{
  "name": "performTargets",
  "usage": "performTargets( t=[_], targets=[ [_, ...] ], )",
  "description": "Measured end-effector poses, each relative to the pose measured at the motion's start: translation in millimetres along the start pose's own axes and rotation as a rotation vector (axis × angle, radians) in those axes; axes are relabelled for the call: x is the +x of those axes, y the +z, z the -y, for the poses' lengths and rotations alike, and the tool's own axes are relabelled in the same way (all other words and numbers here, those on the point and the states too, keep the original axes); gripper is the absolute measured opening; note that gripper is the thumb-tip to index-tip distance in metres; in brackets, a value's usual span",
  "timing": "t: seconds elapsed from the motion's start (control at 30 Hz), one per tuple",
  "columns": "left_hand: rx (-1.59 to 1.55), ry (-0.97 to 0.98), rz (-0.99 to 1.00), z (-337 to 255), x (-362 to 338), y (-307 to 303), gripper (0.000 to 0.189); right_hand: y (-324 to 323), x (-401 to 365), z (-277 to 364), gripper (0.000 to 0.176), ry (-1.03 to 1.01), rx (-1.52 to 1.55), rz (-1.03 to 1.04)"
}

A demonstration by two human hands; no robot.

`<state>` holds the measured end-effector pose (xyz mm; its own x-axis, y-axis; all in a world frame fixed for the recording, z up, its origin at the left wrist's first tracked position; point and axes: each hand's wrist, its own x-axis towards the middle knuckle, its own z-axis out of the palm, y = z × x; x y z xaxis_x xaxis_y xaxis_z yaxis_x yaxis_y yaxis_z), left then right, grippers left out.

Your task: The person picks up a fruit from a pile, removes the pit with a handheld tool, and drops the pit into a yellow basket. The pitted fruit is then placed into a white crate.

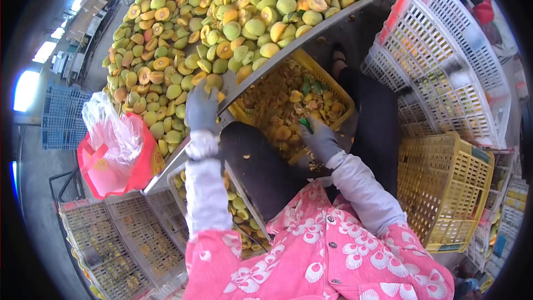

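My left hand (202, 110), in a grey glove, is at the near edge of a heap of yellow-green fruit (244, 28), many pieces cut in half. Its fingers are closed around a yellowish fruit (213, 81) at the edge of the heap. My right hand (323, 140), also gloved, is closed on a small green-handled tool (305, 124); its working end cannot be made out. Below that hand, between my knees, stands a yellow crate (345, 97) with cut fruit pieces and scraps in it. Something green (313, 86) lies among the scraps.
A metal table edge (327, 25) borders the heap. White crates (427, 50) and another yellow crate (444, 189) stand to my right. A red bag (125, 169) with clear plastic hangs at the left, above pale crates (127, 239). More fruit lies in a crate beside my left leg.
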<state>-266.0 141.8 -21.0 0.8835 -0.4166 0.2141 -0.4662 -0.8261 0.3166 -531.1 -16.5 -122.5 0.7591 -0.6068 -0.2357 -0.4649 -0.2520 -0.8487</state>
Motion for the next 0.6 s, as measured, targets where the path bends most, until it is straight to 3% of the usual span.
performTargets(
  t=[0.13, 0.2, 0.27, 0.3, 0.33, 0.37, 0.4, 0.47, 0.53, 0.6],
  targets=[
    [0.382, -0.087, 0.335, -21, 64, 32, 0.059, -19, -2, 6, 0.035, 0.219, 0.058, -0.046],
    [0.413, -0.041, 0.291, -1, 72, 52, 0.054, -12, 3, 0, 0.035, 0.186, 0.092, -0.053],
    [0.185, -0.026, 0.230, 16, 75, 58, 0.046, -6, 4, 4, 0.034, 0.146, 0.123, -0.057],
    [0.183, -0.024, 0.228, 20, 73, 57, 0.046, -6, 4, 10, 0.032, 0.015, 0.064, -0.071],
    [-0.318, -0.135, 0.180, 26, 67, 56, 0.042, -4, 2, 16, 0.031, -0.114, 0.005, -0.085],
    [-0.818, -0.247, 0.127, 31, 56, 52, 0.039, -8, -1, 29, 0.031, -0.110, 0.005, -0.086],
    [-0.814, -0.254, 0.132, 22, 34, 39, 0.039, -15, -6, 48, 0.031, -0.065, 0.175, 0.034],
    [-1.562, -0.177, 0.321, -28, -23, 1, 0.045, -31, -19, 90, 0.031, -0.014, 0.339, 0.159],
    [-1.679, -0.118, 0.329, -60, -57, -7, 0.046, -48, -32, 128, 0.033, 0.196, 0.626, 0.456],
    [-1.802, -0.048, 0.344, -86, -83, -16, 0.048, -56, -46, 144, 0.035, 0.179, 0.607, 0.447]
  ],
)
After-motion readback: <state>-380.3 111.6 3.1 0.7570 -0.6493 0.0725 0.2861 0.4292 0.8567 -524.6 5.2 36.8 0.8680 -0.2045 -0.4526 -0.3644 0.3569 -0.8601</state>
